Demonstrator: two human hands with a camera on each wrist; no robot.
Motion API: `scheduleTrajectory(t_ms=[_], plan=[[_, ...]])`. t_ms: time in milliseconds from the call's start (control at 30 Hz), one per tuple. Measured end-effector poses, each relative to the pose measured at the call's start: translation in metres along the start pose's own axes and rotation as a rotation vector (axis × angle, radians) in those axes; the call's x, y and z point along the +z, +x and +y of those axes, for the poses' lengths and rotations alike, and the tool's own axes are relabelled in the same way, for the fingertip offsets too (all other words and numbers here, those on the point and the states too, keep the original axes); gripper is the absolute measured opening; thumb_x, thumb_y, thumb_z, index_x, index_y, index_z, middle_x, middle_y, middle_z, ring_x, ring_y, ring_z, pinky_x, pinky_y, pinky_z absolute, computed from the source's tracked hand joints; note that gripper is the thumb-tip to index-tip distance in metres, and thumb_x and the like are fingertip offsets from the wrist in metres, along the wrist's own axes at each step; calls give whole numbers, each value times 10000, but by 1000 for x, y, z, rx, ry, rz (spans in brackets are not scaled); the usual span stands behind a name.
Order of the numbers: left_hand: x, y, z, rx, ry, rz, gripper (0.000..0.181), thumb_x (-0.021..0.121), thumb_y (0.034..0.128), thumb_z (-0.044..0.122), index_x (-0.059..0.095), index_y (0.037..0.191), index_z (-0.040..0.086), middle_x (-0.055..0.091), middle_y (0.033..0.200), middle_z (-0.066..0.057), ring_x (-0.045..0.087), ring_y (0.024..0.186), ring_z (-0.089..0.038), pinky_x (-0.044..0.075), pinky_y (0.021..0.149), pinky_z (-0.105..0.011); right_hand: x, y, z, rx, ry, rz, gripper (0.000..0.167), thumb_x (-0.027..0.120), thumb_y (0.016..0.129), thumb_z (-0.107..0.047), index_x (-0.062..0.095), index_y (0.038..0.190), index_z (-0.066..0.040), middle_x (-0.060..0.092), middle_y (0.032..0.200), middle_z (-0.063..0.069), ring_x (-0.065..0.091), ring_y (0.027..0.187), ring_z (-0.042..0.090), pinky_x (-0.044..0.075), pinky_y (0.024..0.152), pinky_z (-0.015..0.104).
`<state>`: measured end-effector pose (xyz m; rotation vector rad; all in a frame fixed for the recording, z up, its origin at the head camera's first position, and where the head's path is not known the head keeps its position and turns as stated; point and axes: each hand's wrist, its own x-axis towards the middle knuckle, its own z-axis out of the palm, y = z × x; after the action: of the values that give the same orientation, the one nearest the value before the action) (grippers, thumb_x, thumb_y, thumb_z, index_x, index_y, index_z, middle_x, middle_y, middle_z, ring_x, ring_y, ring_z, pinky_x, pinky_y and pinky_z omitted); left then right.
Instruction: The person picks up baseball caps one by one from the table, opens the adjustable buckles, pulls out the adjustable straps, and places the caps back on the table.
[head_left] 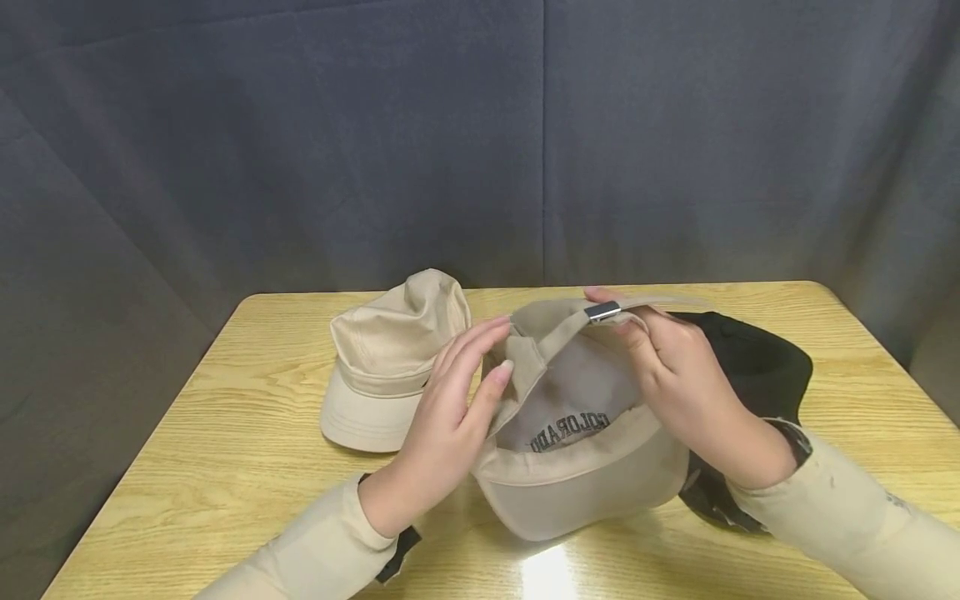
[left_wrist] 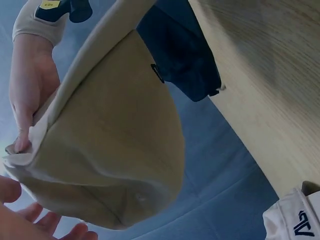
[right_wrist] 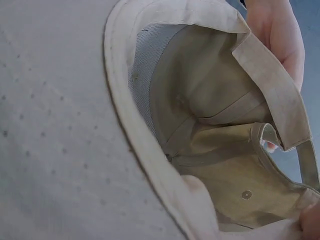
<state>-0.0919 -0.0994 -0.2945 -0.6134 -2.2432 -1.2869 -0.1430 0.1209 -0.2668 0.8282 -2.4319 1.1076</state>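
A beige cap (head_left: 585, 508) is held above the table with its hollow inside facing up, and mirrored dark lettering shows inside it. The right hand (head_left: 690, 392) pinches the back strap beside a metal buckle (head_left: 602, 312). Straight fingers of the left hand (head_left: 450, 408) touch the cap's left side, with the thumb apart from them. In the left wrist view the cap's crown (left_wrist: 115, 130) fills the middle, with left fingertips (left_wrist: 47, 220) spread beside it. The right wrist view looks into the cap, past its brim (right_wrist: 60, 140); the left hand (right_wrist: 280, 40) shows behind.
Another beige cap (head_left: 390, 358) sits on the table at left, brim toward the front. A black cap (head_left: 757, 358) lies at right, partly hidden by the right hand and forearm. The wood-grain table (head_left: 225, 467) meets a grey curtain (head_left: 375, 150) at the back.
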Motion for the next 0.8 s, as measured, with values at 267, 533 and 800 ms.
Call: scheduleTrajectory(t_ms=[267, 533, 800], plan=[[-3, 8, 4, 137, 40, 3, 311, 557, 959, 19, 576, 1265, -32, 567, 1326, -125, 457, 1283, -244, 312, 1093, -360, 0, -1, -3, 8, -14, -17, 362, 455, 1022, -201, 587, 1347, -108, 605, 1303, 115, 572, 1169, 354, 437, 931, 535], [-4, 21, 9, 257, 102, -25, 271, 596, 938, 36, 643, 1198, -22, 645, 1222, -118, 529, 1204, -241, 341, 1070, -340, 0, -2, -3, 15, -39, -44, 401, 431, 1024, -295, 578, 1360, -134, 611, 1289, 132, 591, 1139, 359, 447, 898, 548], [-7, 34, 10, 387, 163, -81, 258, 639, 904, 12, 667, 1155, -41, 667, 1180, -125, 528, 1217, -273, 340, 1082, -358, 1, -2, -3, 17, -51, -56, 426, 408, 1028, -337, 576, 1363, -134, 604, 1297, 141, 584, 1146, 371, 446, 895, 557]])
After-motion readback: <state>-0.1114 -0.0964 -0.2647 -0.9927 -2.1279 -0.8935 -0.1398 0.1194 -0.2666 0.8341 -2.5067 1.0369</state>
